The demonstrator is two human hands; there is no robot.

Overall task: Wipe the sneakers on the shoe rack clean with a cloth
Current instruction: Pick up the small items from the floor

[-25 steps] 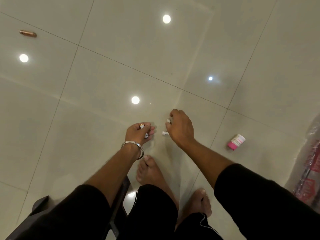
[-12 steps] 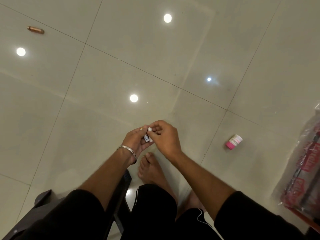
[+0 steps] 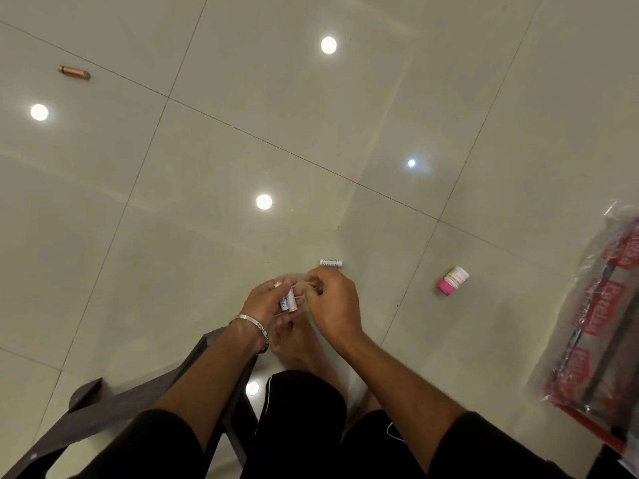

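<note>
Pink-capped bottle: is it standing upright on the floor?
No, the pink-capped bottle lies on its side on the tiled floor, off to the right of the right hand.

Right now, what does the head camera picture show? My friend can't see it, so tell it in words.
A person's left hand holds small white tubes above a shiny tiled floor, with the right hand close beside it. One more white tube lies on the floor just beyond, a pink-capped bottle farther right, and a plastic-wrapped package at the right edge.
</note>
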